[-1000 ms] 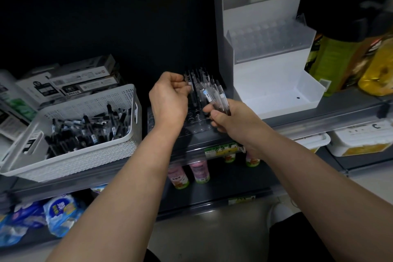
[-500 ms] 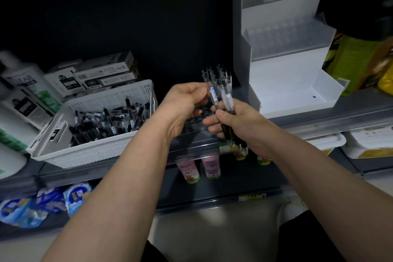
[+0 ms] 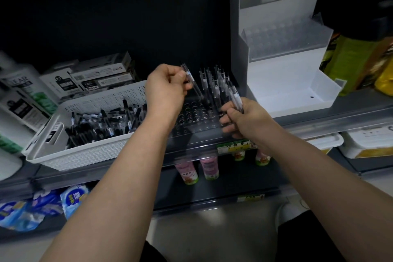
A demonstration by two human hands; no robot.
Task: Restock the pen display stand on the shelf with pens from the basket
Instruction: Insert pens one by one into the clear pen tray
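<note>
Since half a second ago the hands have parted above the shelf. A white basket sits left of the clear pen stand. The right hand grips a pen bundle, and the left hand fingers pinch one pen.

stacked black-and-white boxes sit at the back left, with white bottles further left. green and yellow bottles stand at the far right. on the level below are small pink-labelled bottles, blue packets at the left and white lidded tubs at the right.
</note>
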